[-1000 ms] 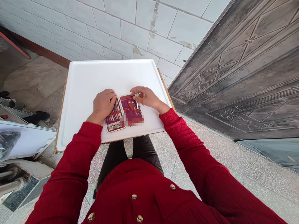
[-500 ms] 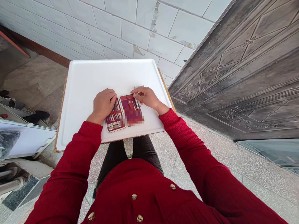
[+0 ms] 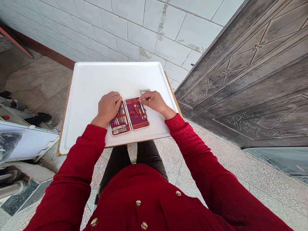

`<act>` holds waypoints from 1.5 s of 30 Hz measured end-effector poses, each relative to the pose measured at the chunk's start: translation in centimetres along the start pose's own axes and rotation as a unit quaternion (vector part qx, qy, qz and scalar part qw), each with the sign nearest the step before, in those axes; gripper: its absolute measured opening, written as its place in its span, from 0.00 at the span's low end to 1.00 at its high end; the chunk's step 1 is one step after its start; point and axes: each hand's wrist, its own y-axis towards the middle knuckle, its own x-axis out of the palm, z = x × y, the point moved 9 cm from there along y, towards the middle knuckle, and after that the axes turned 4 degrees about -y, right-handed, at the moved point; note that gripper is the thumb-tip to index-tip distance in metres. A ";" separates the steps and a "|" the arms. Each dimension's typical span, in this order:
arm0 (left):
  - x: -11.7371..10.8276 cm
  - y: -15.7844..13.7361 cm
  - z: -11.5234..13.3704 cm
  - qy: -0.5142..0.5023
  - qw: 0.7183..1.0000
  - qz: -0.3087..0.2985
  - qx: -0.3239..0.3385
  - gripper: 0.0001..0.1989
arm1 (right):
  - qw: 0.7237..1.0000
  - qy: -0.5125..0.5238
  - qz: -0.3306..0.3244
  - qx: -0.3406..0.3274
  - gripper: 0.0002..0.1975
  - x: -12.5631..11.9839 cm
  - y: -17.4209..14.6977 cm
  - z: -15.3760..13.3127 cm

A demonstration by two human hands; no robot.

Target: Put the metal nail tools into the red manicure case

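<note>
The case point(image 3: 136, 121) lies open on the tray point(image 3: 103, 77), left hand point(image 3: 109, 107) bent over its left side, right hand point(image 3: 154, 102) narrow by its far right corner, but I can't tell if either holds anything.

Seemingly a home, judging by the tiled wall point(image 3: 115, 29), ornate panelled door point(image 3: 260, 73) and speckled floor point(image 3: 231, 155).

open case point(image 3: 129, 120) on tray point(image 3: 108, 77), near front edge; tools point(image 3: 119, 129) in both halves; left hand point(image 3: 108, 107) at left half, right hand point(image 3: 154, 102) at right half's far corner; metal implement point(image 3: 144, 91) just beyond; wall point(image 3: 115, 30) behind tray, door point(image 3: 240, 77) right.
</note>
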 end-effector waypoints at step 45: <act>0.1 0.0 -0.1 -0.004 1.000 0.013 0.005 0.14 | 0.991 -0.090 -0.089 -0.031 0.16 0.6 -7.2 -2.3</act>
